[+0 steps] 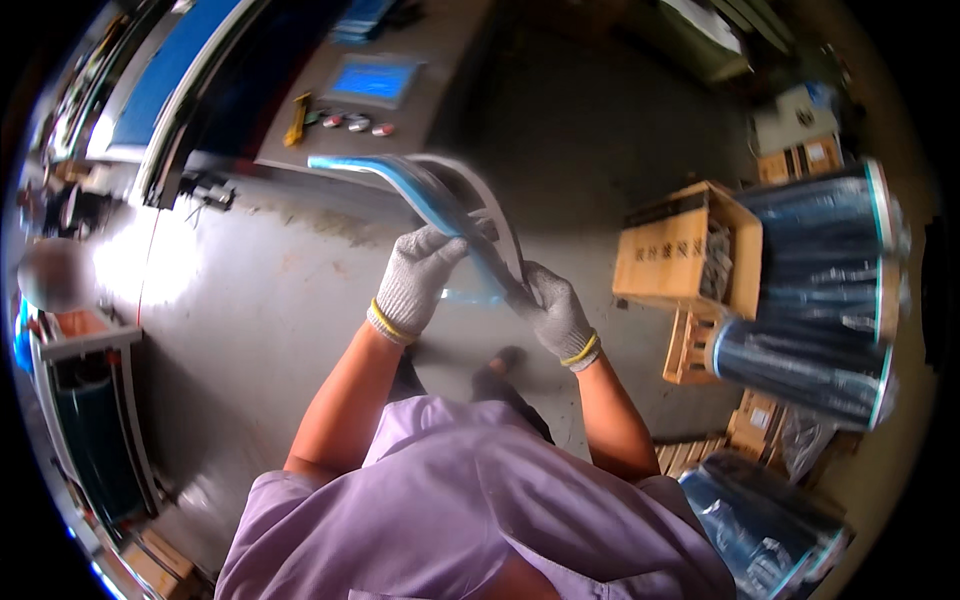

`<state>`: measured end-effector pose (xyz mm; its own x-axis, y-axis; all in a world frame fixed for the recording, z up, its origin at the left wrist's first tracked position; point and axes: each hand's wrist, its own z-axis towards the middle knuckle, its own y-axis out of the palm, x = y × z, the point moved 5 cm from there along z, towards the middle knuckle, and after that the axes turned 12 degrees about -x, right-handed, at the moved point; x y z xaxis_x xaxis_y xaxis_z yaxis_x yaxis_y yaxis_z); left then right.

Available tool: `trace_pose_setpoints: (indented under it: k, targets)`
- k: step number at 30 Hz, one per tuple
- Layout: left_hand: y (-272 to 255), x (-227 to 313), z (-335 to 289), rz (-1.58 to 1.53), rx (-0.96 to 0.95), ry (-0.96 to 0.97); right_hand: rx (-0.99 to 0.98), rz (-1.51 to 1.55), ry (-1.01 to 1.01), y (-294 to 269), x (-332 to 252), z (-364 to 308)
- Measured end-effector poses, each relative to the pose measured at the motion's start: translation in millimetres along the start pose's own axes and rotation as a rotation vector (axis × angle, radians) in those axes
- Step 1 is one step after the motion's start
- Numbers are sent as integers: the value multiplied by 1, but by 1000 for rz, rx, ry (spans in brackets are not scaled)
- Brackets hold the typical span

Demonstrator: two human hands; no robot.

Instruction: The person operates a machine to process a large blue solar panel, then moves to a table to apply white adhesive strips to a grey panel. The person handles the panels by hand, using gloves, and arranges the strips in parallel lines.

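Both of my hands wear white knit gloves with yellow cuffs. Between them hangs a bent, blue-grey translucent sheet (pixel 425 200), blurred by motion, with a pale strip curving along its far side. My left hand (pixel 425 265) grips the sheet near its middle, thumb on the near face. At the sheet's lower right end, my right hand (pixel 555 305) is closed round its edge. The sheet's left end reaches out over the near edge of the grey machine top. What exactly the sheet is, I cannot make out.
Ahead on the left is a grey machine top (pixel 300 130) with a lit blue screen (pixel 373 80), a yellow tool (pixel 297 118) and round buttons. On the right stand a cardboard box (pixel 665 255) and large wrapped dark rolls (pixel 820 250). A rack (pixel 140 420) stands at left, near a person (pixel 60 275).
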<state>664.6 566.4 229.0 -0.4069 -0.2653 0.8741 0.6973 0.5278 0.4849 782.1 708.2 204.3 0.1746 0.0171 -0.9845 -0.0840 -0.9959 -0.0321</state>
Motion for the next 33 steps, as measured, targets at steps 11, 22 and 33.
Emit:
trace_pose_setpoints:
  k: [11, 22, 33]
  targets:
    - [289, -95, 120, 101, -322, -183, 411, 2, -118, -241, -43, -185]
    - [404, -179, 244, 103, -603, -339, 693, -110, -14, -390, -20, -231]
    - [450, -212, 407, 430, -834, -286, 702, -671, 511, -546, -32, -172]
